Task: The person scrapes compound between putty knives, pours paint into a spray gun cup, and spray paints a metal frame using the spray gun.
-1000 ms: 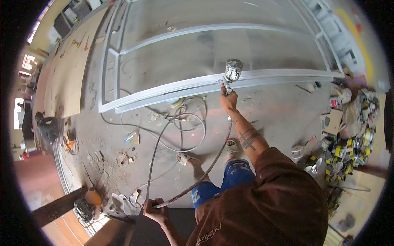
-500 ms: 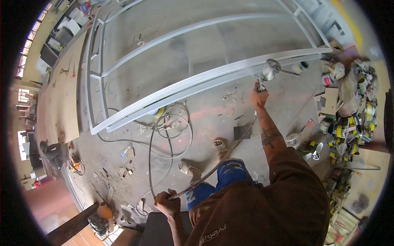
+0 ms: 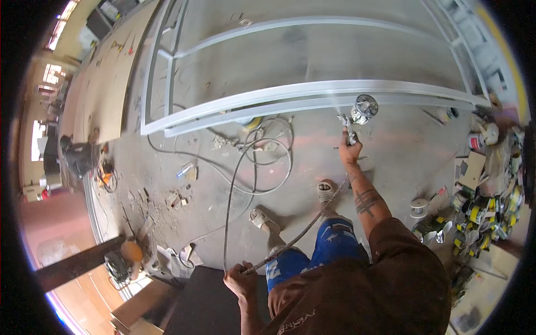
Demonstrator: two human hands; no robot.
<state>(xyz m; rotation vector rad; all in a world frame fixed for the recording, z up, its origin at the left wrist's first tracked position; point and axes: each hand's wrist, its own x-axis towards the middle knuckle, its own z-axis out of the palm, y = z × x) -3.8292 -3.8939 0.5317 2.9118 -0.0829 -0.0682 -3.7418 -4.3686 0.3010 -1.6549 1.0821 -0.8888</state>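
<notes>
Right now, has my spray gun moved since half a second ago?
Yes, the spray gun has moved left along the metal frame, away from its right end.

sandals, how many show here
2: the left sandal, and the right sandal, nearer the spray gun in the right hand; both are worn. Others may hide among the clutter.

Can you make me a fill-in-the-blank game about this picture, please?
1. The left hand grips the hose, and the spray gun is in the ____ hand.
2. The person's shorts are mostly ____.
3. The person's shirt is ____.
4. The pile of cans is on the ____ side of the picture.

Missing words: right; blue; brown; right.
</notes>
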